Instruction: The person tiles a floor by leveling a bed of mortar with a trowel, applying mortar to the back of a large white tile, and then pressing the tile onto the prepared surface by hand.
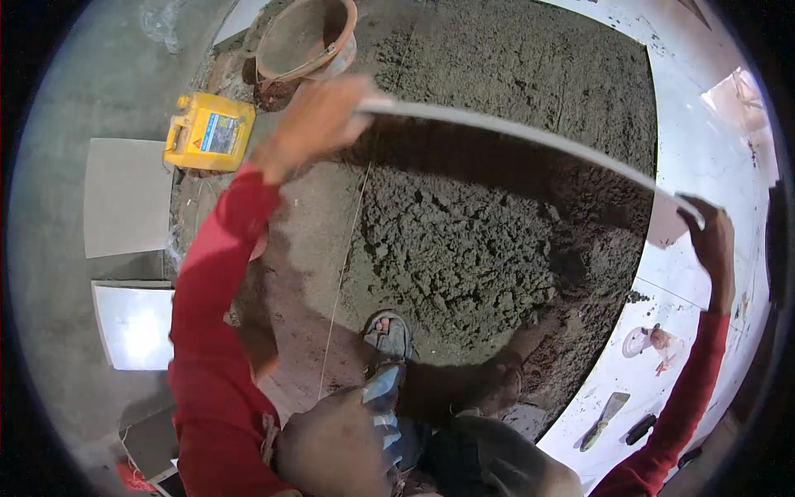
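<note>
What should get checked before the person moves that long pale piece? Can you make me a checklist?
1. Left hand holding the long pale piece: ok, at its left end.
2. Right hand holding too: ok, at the other end.
3. Piece level: cannot tell from this one view.
4. Grey mix smooth: not ok, it looks lumpy.
5. Yellow jug out of the mix: ok, off to the left.
6. Flat scraper out of the mix: ok, on the white floor.
</note>
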`<move>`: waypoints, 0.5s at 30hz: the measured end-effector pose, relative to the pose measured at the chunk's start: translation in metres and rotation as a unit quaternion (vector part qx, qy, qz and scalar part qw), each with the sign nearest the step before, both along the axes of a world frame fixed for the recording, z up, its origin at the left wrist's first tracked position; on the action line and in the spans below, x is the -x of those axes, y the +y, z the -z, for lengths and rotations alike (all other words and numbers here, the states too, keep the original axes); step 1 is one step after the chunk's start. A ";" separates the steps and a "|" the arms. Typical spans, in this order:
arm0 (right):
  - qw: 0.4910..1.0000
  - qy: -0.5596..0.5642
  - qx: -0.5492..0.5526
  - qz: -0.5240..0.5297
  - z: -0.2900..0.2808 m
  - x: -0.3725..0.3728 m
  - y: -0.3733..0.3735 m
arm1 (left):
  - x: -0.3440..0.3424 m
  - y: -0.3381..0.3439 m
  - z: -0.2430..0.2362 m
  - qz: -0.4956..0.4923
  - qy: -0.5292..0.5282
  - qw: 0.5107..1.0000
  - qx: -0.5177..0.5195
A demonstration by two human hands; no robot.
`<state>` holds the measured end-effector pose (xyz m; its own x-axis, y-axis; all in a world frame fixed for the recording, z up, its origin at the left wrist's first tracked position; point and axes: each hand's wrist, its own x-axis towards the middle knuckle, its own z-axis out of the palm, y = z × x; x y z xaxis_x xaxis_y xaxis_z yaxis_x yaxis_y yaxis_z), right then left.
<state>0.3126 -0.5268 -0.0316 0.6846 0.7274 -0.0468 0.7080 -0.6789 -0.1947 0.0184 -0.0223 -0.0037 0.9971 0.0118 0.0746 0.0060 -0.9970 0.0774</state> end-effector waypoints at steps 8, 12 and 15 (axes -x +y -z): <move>0.993 -0.101 0.034 0.046 0.039 -0.140 0.060 | -0.199 0.091 0.036 0.009 0.030 0.995 -0.099; 0.998 0.013 0.044 0.043 0.026 -0.164 0.054 | -0.210 0.073 0.030 -0.114 0.068 0.991 -0.017; 0.999 0.025 0.038 0.004 0.035 -0.154 0.052 | -0.166 0.048 0.016 -0.131 0.084 0.988 0.014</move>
<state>0.4669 -0.4748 -0.0664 0.6857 0.7150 -0.1366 0.6933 -0.6987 -0.1767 0.1839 0.0259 -0.0195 0.9577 0.2717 -0.0950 0.2794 -0.9569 0.0799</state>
